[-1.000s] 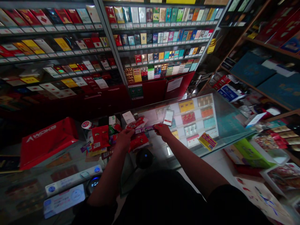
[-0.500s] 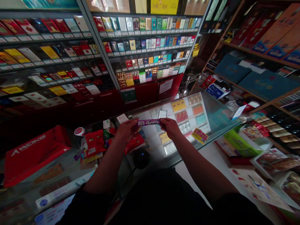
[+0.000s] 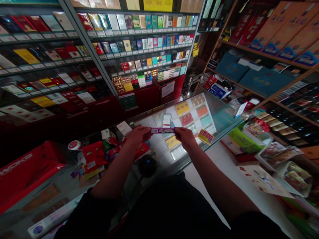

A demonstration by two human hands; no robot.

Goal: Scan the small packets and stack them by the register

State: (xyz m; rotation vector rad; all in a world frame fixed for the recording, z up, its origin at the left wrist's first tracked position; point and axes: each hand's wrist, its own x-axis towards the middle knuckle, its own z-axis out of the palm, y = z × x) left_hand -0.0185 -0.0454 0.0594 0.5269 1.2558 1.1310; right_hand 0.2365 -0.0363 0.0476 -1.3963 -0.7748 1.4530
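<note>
A slim purple candy stick pack [image 3: 162,130] with a barcode stretches level between my two hands, above the glass counter. My left hand [image 3: 141,135] is closed on its left end. At the other end, the fingers of my right hand [image 3: 183,136] pinch the pack. Just beyond it lies a phone with a lit screen [image 3: 166,120], its lower edge partly covered by the pack. To the right of my right hand, a yellow and purple packet [image 3: 205,136] rests on the glass.
Cigarette packs [image 3: 139,46] fill the wall shelves ahead. Red snack bags [image 3: 93,154], a round black device [image 3: 147,166] and a red box [image 3: 27,174] stand on the left. The glass counter [image 3: 224,114] runs right, toward bins of packaged food [image 3: 296,176] and bottle shelves.
My view has turned to the right, so the shelves and counter appear shifted left. Both hands still hold the purple pack, now in front of the phone's lower edge.
</note>
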